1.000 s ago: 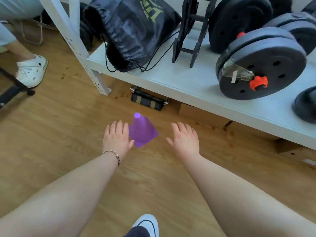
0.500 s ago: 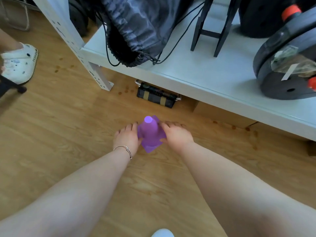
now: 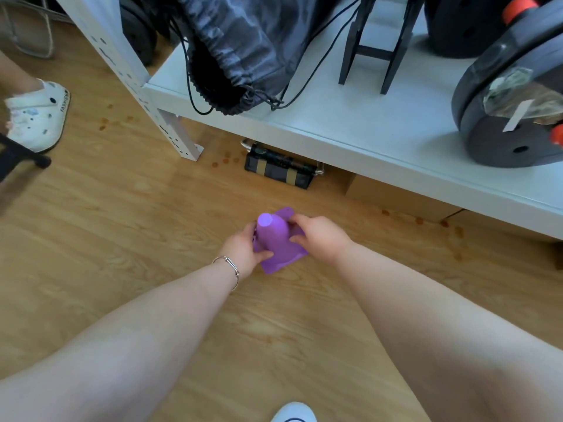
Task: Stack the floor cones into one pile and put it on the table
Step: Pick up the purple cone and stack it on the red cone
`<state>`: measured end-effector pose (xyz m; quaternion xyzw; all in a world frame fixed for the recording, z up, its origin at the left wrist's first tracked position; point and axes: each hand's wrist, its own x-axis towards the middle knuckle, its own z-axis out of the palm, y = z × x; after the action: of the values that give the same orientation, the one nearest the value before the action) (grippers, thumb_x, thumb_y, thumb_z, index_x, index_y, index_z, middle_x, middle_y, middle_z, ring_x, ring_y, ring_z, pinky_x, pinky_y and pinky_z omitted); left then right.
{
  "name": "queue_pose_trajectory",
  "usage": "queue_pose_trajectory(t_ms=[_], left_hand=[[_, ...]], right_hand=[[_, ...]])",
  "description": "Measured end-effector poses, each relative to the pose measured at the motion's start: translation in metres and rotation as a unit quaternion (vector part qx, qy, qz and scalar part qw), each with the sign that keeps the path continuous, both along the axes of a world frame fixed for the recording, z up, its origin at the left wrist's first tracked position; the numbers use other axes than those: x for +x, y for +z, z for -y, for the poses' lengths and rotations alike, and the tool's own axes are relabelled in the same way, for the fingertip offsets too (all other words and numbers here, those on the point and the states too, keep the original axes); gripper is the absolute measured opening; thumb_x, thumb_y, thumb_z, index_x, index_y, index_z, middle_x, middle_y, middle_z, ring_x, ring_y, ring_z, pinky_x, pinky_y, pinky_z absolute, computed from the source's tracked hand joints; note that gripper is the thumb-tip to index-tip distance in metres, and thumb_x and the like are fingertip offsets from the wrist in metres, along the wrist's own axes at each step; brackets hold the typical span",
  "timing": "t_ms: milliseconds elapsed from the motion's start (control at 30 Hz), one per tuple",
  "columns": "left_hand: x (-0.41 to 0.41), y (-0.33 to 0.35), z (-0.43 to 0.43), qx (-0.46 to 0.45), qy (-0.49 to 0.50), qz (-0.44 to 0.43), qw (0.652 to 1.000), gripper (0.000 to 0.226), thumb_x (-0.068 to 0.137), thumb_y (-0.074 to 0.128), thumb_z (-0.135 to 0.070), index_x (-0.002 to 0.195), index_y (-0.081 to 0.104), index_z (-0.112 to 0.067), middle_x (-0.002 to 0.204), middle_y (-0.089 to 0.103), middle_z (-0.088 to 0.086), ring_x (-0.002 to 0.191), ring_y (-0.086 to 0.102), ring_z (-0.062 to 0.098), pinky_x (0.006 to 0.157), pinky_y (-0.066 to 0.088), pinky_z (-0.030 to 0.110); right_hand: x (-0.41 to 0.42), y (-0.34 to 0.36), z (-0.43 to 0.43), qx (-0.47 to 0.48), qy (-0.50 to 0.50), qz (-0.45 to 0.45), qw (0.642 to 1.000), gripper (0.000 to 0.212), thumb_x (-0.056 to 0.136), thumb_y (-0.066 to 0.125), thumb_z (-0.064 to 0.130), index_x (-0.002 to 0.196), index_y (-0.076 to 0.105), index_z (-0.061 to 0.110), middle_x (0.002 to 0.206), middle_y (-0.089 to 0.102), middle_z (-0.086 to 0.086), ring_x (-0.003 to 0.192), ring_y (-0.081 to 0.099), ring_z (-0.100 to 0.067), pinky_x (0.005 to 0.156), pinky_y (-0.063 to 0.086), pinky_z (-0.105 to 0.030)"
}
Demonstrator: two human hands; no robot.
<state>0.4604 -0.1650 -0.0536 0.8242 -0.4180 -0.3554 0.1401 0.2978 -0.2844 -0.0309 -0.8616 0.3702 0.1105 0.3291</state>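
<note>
Both of your hands are now closing on the purple cone (image 3: 272,236), where a second ago they were hovering open on either side of it with a clear gap. Your left hand's fingers (image 3: 264,255) are curling in against the near-left edge of its square base, and your right hand's fingers (image 3: 297,220) are pinching the far-right side, thumb low against the cone wall, so your left hand (image 3: 243,251) and right hand (image 3: 321,239) are each gripping the cone from opposite sides. It is sitting on the wooden floor (image 3: 152,239), just in front of the white table (image 3: 365,123), and whether the base is lifting yet is hard to tell. From here the risk is that you are pulling on the thin flexible base rather than the body, which could let it bend and slip free, or tip it as you are raising it. The table edge is also crowding in overhead, with the drawstring bag (image 3: 243,41) and weight plates (image 3: 502,117) taking up room, so a hurried lift could be knocking the cone against the edge. The cone itself is looking soft, matte violet plastic with a flat-topped tip, and whether it is one cone or several nested is unclear.
</note>
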Motion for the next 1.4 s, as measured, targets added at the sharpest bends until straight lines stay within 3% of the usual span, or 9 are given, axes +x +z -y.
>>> queue_pose_trajectory(t_ms=[133, 300, 500, 600, 767, 967, 1133, 1400], left_hand=[[-0.022, 0.019, -0.004, -0.029, -0.019, -0.027, 0.999, 0.066, 0.073, 0.078, -0.024, 0.131, 0.048, -0.022, 0.120, 0.066, 0.000, 0.111, 0.063, 0.018, 0.090, 0.047, 0.027], [-0.062, 0.047, -0.005, -0.062, -0.058, -0.065, 0.994, 0.064, 0.075, 0.077, -0.021, 0.132, 0.048, -0.026, 0.121, 0.065, -0.003, 0.112, 0.061, 0.013, 0.092, 0.044, 0.023], [-0.110, 0.081, -0.012, -0.102, -0.066, -0.091, 0.988, 0.064, 0.073, 0.078, -0.019, 0.130, 0.050, -0.028, 0.124, 0.064, -0.006, 0.115, 0.060, 0.010, 0.099, 0.049, 0.036], [-0.139, 0.096, -0.012, -0.123, -0.060, -0.110, 0.984, 0.060, 0.072, 0.078, -0.020, 0.126, 0.054, -0.025, 0.122, 0.065, -0.006, 0.113, 0.061, 0.007, 0.099, 0.050, 0.036], [-0.197, 0.116, -0.006, -0.151, -0.096, -0.129, 0.975, 0.055, 0.072, 0.079, -0.019, 0.122, 0.058, -0.028, 0.118, 0.067, -0.009, 0.112, 0.061, 0.005, 0.099, 0.050, 0.035], [-0.280, 0.143, 0.004, -0.171, -0.180, -0.094, 0.964, 0.060, 0.071, 0.079, -0.017, 0.126, 0.056, -0.026, 0.121, 0.066, -0.006, 0.113, 0.061, 0.009, 0.102, 0.048, 0.034], [-0.354, 0.167, 0.008, -0.165, -0.274, -0.022, 0.947, 0.058, 0.071, 0.079, -0.027, 0.123, 0.055, -0.025, 0.118, 0.067, -0.004, 0.111, 0.062, 0.013, 0.095, 0.050, 0.037], [-0.439, 0.191, 0.010, -0.143, -0.333, -0.007, 0.932, 0.053, 0.075, 0.077, -0.024, 0.123, 0.057, -0.022, 0.116, 0.069, -0.003, 0.110, 0.063, 0.013, 0.094, 0.051, 0.036]], right_hand=[[-0.031, 0.012, -0.005, 0.024, -0.043, 0.062, 0.997, 0.058, 0.083, 0.072, 0.029, 0.137, 0.052, 0.024, 0.126, 0.067, -0.003, 0.116, 0.061, -0.024, 0.098, 0.048, -0.036], [-0.077, 0.034, -0.008, 0.024, -0.043, 0.085, 0.995, 0.061, 0.073, 0.082, 0.032, 0.129, 0.058, 0.022, 0.119, 0.067, -0.001, 0.109, 0.062, -0.017, 0.097, 0.050, -0.037], [-0.137, 0.061, -0.030, 0.069, -0.114, 0.118, 0.984, 0.061, 0.074, 0.083, 0.030, 0.127, 0.052, 0.027, 0.127, 0.064, 0.003, 0.114, 0.062, -0.014, 0.098, 0.053, -0.036], [-0.172, 0.078, -0.040, 0.061, -0.148, 0.137, 0.978, 0.063, 0.076, 0.082, 0.028, 0.131, 0.051, 0.026, 0.132, 0.061, 0.006, 0.115, 0.061, -0.013, 0.099, 0.051, -0.033], [-0.237, 0.102, -0.055, 0.036, -0.192, 0.150, 0.969, 0.066, 0.078, 0.079, 0.023, 0.137, 0.050, 0.028, 0.123, 0.062, 0.010, 0.104, 0.063, -0.007, 0.096, 0.053, -0.031], [-0.328, 0.131, -0.068, 0.013, -0.238, 0.162, 0.958, 0.063, 0.079, 0.077, 0.023, 0.135, 0.051, 0.035, 0.121, 0.063, 0.015, 0.104, 0.065, -0.006, 0.093, 0.053, -0.027], [-0.408, 0.151, -0.084, 0.018, -0.273, 0.171, 0.946, 0.064, 0.079, 0.077, 0.021, 0.134, 0.050, 0.038, 0.123, 0.062, 0.013, 0.105, 0.064, -0.006, 0.085, 0.049, -0.013], [-0.500, 0.163, -0.104, 0.030, -0.311, 0.184, 0.932, 0.062, 0.079, 0.078, 0.021, 0.133, 0.050, 0.036, 0.124, 0.064, 0.011, 0.108, 0.064, -0.009, 0.094, 0.053, -0.026]])
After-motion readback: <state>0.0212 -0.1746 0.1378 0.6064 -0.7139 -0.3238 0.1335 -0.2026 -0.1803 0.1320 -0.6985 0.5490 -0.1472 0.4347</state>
